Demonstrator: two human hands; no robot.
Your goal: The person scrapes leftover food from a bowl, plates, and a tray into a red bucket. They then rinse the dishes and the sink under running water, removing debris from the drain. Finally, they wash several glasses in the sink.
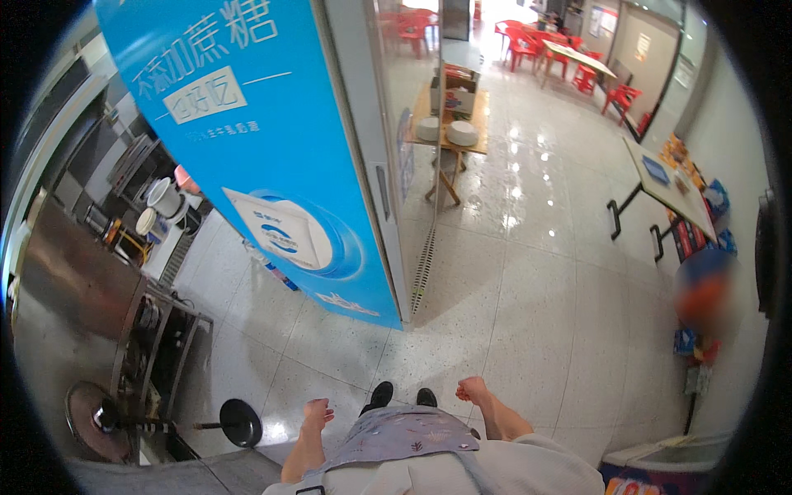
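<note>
Out in front of my body on the left, my left hand (318,413) is loosely curled, with some fingers apart and nothing in it. On the right, my right hand (473,391) is curled into a loose fist; no object shows in it. Between my hands are a patterned grey apron (408,433) and my black shoes (382,393) on the speckled tile floor (445,365). Straight ahead rises the blue printed side of a tall cabinet (272,154), a little beyond reach of both hands.
A black wok or pan (241,423) sticks out at lower left, near a metal rack (167,346). To the right stands a folding table (671,185). Farther off are a wooden table (479,117) with stacked plates (462,133) and red chairs (523,46).
</note>
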